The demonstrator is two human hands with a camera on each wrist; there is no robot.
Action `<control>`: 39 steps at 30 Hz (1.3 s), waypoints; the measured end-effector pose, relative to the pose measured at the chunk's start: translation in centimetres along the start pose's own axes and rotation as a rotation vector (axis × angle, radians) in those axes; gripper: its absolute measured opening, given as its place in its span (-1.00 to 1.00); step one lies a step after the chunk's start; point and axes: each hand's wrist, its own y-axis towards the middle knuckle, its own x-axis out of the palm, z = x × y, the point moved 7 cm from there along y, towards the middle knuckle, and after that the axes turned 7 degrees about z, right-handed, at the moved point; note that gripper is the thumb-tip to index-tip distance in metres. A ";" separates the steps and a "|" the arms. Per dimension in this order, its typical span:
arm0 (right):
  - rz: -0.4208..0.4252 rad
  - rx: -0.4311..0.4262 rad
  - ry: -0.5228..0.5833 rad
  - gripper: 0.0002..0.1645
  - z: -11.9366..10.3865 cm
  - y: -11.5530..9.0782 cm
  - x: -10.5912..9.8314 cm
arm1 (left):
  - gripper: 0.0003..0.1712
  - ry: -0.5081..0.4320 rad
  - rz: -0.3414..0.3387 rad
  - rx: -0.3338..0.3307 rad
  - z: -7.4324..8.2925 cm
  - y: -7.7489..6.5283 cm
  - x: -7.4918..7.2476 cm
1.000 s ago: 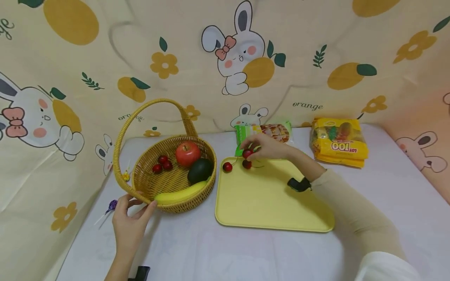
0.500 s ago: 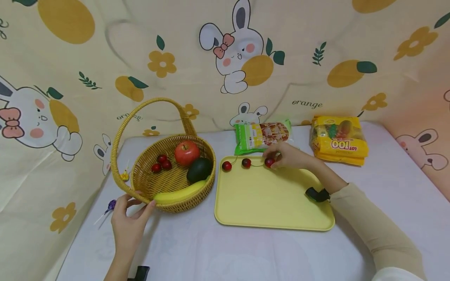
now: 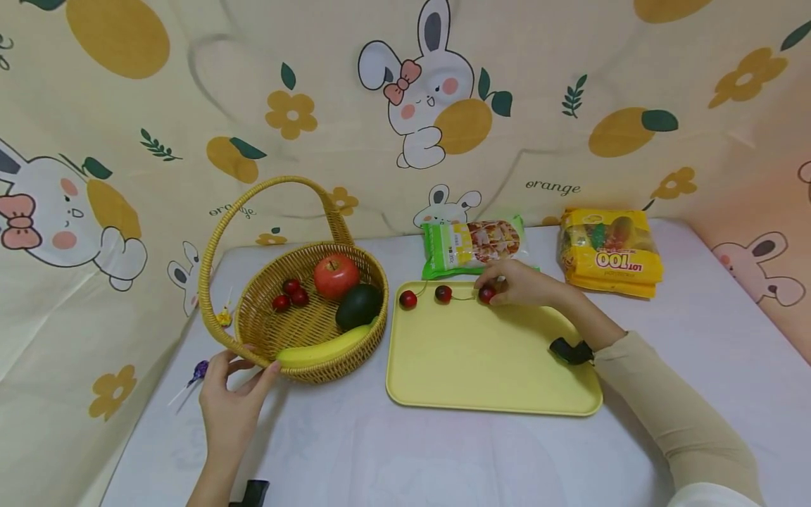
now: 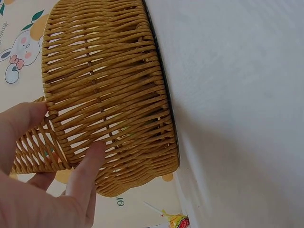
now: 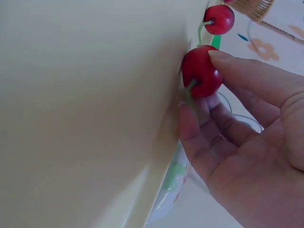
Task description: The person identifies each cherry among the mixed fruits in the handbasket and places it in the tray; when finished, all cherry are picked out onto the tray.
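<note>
My right hand [image 3: 522,283] pinches a red cherry [image 5: 202,71] between thumb and fingers at the far edge of the yellow tray [image 3: 488,366]. Two more cherries lie along that edge to its left, the middle cherry [image 3: 443,293] and the outer cherry [image 3: 408,299]. My left hand [image 3: 233,398] grips the wicker basket [image 4: 109,90] at its near rim, where the arched handle [image 3: 218,260] meets it. Inside the basket sit a red apple [image 3: 336,276], a dark green avocado [image 3: 358,308], a banana [image 3: 326,350] and a small cluster of cherries [image 3: 291,293].
Behind the tray lies a green snack packet [image 3: 472,246], close to my right hand. A yellow candy bag [image 3: 611,253] stands at the back right. Left of the basket are a purple lollipop [image 3: 200,370] and a yellow lollipop [image 3: 224,317]. A printed cloth [image 3: 355,190] hangs behind.
My right hand has carried its cherry rightward and lowered it to the tray beside the other two. Over the last half second it hardly moves. My left hand keeps its hold on the basket.
</note>
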 end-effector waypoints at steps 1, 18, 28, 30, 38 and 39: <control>0.004 -0.003 0.001 -0.64 0.0 0.0 0.0 | -0.50 -0.002 0.000 -0.001 0.1 0.0 0.0; 0.069 0.023 0.007 -0.68 -0.2 -0.4 -1.4 | -0.50 -0.008 -0.007 -0.005 0.2 -0.1 0.4; 0.084 -0.168 0.136 -0.70 -8.2 6.1 -1.3 | -0.51 0.018 0.020 -0.006 0.3 -0.1 -0.1; 0.066 -0.205 0.175 -0.69 -10.5 8.4 -0.4 | -0.50 0.018 0.019 0.003 0.4 -0.1 -0.1; -0.124 -0.291 0.226 -0.61 -18.6 17.7 6.2 | -0.51 0.025 0.006 0.009 0.5 -0.2 0.1; -0.154 -0.294 0.229 -0.59 -19.3 18.5 7.2 | -0.51 0.024 0.005 0.007 0.4 -0.2 0.2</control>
